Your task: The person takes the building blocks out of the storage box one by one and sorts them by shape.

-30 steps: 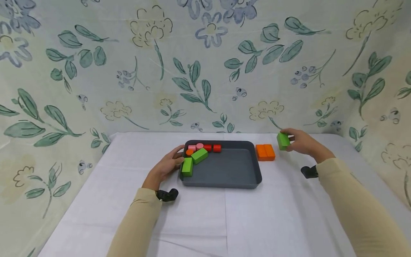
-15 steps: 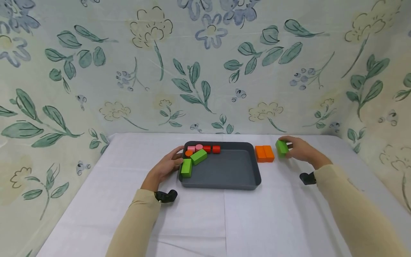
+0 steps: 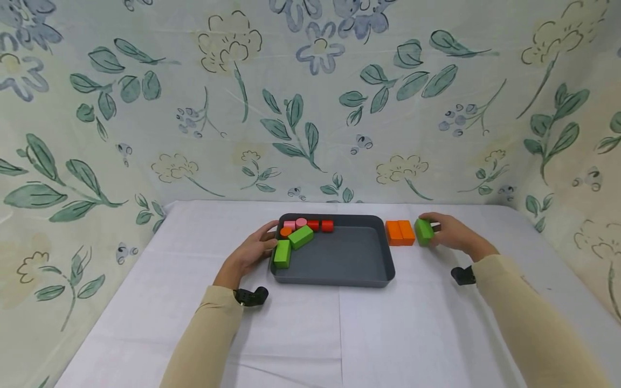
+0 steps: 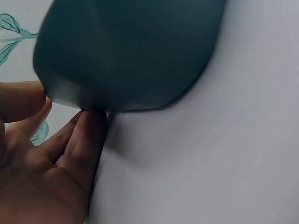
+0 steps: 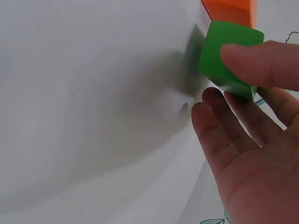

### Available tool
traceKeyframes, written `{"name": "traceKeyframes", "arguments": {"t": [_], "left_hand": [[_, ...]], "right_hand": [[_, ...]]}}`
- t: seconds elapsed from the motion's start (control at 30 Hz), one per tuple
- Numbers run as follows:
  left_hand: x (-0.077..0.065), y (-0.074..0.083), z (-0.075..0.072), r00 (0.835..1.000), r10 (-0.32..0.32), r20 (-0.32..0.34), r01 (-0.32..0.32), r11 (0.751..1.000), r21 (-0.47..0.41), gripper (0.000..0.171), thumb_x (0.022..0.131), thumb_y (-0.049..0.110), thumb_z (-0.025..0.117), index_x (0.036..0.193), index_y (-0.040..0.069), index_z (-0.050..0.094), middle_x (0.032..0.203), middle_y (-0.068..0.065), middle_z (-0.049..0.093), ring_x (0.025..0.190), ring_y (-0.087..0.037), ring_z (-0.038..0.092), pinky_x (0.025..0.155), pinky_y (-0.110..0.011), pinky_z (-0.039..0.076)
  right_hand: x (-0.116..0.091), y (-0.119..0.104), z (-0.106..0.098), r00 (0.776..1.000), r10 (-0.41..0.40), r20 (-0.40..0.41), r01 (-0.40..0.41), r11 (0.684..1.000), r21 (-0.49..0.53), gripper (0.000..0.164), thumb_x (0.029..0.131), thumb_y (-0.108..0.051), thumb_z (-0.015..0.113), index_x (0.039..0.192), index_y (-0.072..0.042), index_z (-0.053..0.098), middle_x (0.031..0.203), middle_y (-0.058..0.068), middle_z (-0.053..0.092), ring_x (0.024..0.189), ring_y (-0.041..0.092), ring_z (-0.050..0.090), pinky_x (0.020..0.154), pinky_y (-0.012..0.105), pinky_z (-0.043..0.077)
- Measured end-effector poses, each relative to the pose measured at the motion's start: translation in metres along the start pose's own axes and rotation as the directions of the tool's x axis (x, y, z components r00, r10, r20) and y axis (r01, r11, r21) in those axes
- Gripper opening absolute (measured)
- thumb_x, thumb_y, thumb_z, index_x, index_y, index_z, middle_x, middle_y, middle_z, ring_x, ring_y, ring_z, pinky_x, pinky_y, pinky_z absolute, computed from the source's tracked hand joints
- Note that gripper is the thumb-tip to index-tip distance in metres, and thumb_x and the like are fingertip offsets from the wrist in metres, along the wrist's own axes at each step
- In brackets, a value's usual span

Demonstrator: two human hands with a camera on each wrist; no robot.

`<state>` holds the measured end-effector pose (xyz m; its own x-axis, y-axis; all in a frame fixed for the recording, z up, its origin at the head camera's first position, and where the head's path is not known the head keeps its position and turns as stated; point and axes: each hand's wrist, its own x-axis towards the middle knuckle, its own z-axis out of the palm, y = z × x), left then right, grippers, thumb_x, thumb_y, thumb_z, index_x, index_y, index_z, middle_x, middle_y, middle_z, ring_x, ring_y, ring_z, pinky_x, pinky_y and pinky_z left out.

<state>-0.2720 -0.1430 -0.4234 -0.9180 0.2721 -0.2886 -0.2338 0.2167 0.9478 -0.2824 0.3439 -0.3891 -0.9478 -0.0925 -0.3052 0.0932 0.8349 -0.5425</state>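
My right hand (image 3: 453, 233) pinches a green block (image 3: 423, 232) between thumb and fingertips, close beside two orange blocks (image 3: 400, 233) on the right. In the right wrist view, the thumb lies across the green block (image 5: 229, 56), and the lower fingers are extended below it. At the left side of a dark grey tray (image 3: 344, 253), my left hand (image 3: 247, 250) rests with its fingers extended against the outer wall and its thumb at the rim. Two green blocks (image 3: 282, 254) lie inside the tray at its left, below pink cylinders (image 3: 295, 223), an orange cylinder (image 3: 286, 231) and two red cylinders (image 3: 321, 226).
A white cloth (image 3: 301, 334) covers the table. Behind it and at both sides hangs floral fabric (image 3: 310, 134). The two orange blocks stand side by side just outside the tray's right wall. Each wrist wears a black camera (image 3: 252, 296).
My right hand has lowered the green block and brought it slightly left, close beside the orange blocks. My left hand and the tray's contents have stayed in place.
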Motion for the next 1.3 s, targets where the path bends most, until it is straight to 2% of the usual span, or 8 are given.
{"name": "traceKeyframes", "arguments": {"t": [0.63, 1.03, 1.3], "left_hand": [[0.0, -0.002, 0.001, 1.0, -0.01, -0.013, 0.009, 1.0, -0.01, 0.062, 0.102, 0.01, 0.046, 0.157, 0.032, 0.027, 0.165, -0.012, 0.027, 0.15, -0.035, 0.032, 0.124, -0.053, 0.026], [0.0, -0.002, -0.001, 1.0, 0.007, -0.017, -0.007, 1.0, -0.01, 0.06, 0.103, 0.012, 0.045, 0.157, 0.032, 0.026, 0.165, -0.013, 0.025, 0.15, -0.035, 0.031, 0.124, -0.053, 0.026], [0.001, 0.0, -0.001, 1.0, -0.011, -0.019, 0.011, 1.0, 0.0, 0.061, 0.103, 0.012, 0.045, 0.157, 0.033, 0.027, 0.166, -0.012, 0.024, 0.151, -0.034, 0.03, 0.124, -0.052, 0.025]], "right_hand": [[-0.001, -0.006, 0.007, 1.0, 0.007, 0.021, -0.007, 1.0, -0.005, 0.083, 0.082, -0.003, 0.065, 0.155, -0.003, 0.026, 0.157, 0.033, 0.024, 0.135, 0.053, 0.034, 0.111, 0.068, 0.035], [0.013, -0.006, 0.012, 0.999, 0.034, 0.035, -0.034, 0.999, -0.008, 0.085, 0.084, -0.003, 0.066, 0.156, 0.0, 0.02, 0.157, 0.033, 0.023, 0.138, 0.052, 0.031, 0.114, 0.066, 0.031], [0.015, -0.005, 0.011, 0.998, 0.048, 0.044, -0.048, 0.999, 0.014, 0.085, 0.083, -0.002, 0.067, 0.155, 0.0, 0.021, 0.156, 0.034, 0.024, 0.137, 0.051, 0.031, 0.115, 0.066, 0.031]]}}
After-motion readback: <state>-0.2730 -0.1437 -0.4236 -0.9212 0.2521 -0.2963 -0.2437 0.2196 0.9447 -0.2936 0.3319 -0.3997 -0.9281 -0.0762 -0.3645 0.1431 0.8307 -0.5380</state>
